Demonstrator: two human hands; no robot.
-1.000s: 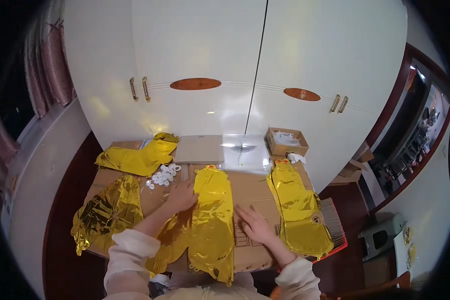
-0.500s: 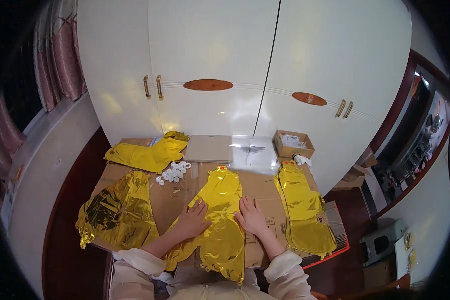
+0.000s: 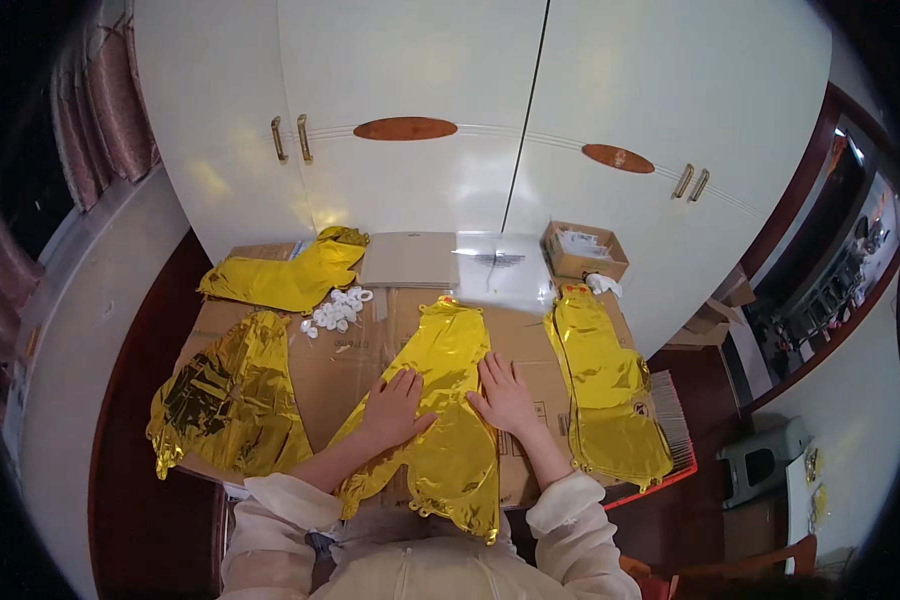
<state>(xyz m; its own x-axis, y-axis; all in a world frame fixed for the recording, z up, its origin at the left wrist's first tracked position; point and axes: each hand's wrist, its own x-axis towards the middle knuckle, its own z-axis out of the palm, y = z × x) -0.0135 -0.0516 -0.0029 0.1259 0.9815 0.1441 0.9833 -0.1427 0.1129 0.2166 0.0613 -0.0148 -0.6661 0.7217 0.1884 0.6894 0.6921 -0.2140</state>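
Gold foil piece (image 3: pixel 455 350) lies flat between two outspread hands

Palm down, the left hand (image 3: pixel 394 408) rests on the left side of the foil, fingers extended away from the body and thumb stretched toward the middle. The right hand (image 3: pixel 507 398) lies along the opposite edge, fingers nearly straight, its thumb reaching over the foil. Both are flattened, gripping nothing; their undersides are hidden, so how firmly they press cannot be made out. Forearms slant inward from pale, pushed-up sleeves (image 3: pixel 570 525).

Beneath the foil, at the middle of the near side, spreads a cardboard-covered tabletop (image 3: pixel 315 385); the foil's near end hangs past its edge. Well to the left sits a creased gold sheet (image 3: pixel 235 400), to the right a smoother one (image 3: pixel 610 390), and at the far left a folded one (image 3: pixel 285 280) near a cluster of small white pieces (image 3: pixel 337 312), too small to identify. Glare washes out part of a clear plastic sheet (image 3: pixel 503 268). Contents of a small cardboard box (image 3: pixel 582 268) are indistinct. Behind stands a white cabinet (image 3: pixel 410 60), its top cut off.
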